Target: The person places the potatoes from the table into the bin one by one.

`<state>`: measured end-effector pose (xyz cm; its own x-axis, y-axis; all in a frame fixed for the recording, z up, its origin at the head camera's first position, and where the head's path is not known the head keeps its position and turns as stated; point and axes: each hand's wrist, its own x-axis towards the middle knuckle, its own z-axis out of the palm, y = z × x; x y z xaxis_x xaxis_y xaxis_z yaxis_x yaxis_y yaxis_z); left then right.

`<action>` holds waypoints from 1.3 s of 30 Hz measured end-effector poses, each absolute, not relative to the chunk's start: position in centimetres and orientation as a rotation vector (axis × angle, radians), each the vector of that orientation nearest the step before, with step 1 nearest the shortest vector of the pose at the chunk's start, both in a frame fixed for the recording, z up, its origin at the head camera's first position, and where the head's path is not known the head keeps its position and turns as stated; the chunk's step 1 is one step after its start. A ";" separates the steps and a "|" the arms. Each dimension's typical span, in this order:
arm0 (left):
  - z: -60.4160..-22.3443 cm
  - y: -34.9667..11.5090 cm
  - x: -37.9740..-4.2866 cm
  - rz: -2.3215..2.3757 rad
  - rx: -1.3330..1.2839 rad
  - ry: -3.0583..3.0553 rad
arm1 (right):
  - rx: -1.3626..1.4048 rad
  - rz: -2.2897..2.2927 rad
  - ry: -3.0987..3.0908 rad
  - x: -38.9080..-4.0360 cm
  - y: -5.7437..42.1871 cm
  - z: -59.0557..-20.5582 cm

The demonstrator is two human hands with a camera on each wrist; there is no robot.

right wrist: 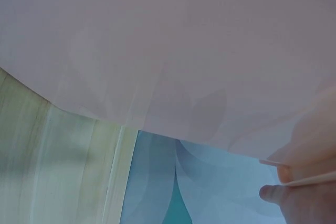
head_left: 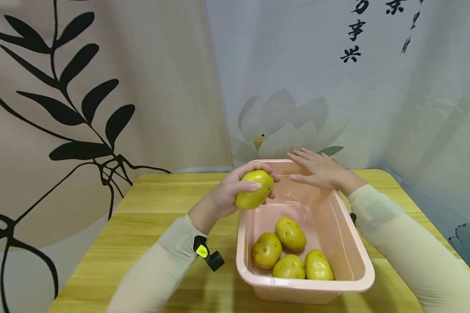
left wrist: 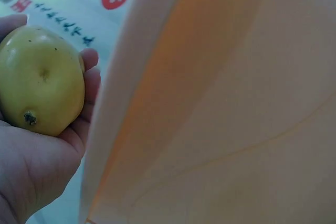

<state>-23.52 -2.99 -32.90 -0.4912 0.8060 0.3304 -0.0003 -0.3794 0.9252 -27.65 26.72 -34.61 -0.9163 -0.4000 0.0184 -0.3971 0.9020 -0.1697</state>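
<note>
A yellow potato [head_left: 254,190] sits in my left hand [head_left: 229,191], gripped between thumb and fingers above the basin's far left edge. In the left wrist view the same potato [left wrist: 42,80] shows dark eyes, with fingers curled round its side. The pink plastic basin [head_left: 352,243] holds several more potatoes, among them one at the left [head_left: 267,250] and one farther back [head_left: 290,234]. Over the basin's far right corner lies my right hand [head_left: 321,170], its fingers extended. The right wrist view shows mostly the basin's outer wall [right wrist: 157,51], with part of the hand [right wrist: 310,203] at its edge.
The basin stands on a wood-grain table [head_left: 172,204], which extends to its left and right. Behind the table hangs a printed cloth [head_left: 172,87] with leaves, a lotus and characters. A black strap with a small camera [head_left: 213,260] is on my left wrist.
</note>
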 end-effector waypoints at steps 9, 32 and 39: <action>-32.8 -1.2 -23.6 1.752 1.132 1.286 | -0.655 -0.262 3.055 -27.4 26.9 -34.6; -32.0 0.6 -24.7 1.241 1.063 1.428 | -0.655 -0.246 3.037 -27.2 26.8 -34.4; -32.7 1.9 -25.5 1.185 0.997 1.440 | -0.658 -0.225 3.047 -27.2 26.7 -34.2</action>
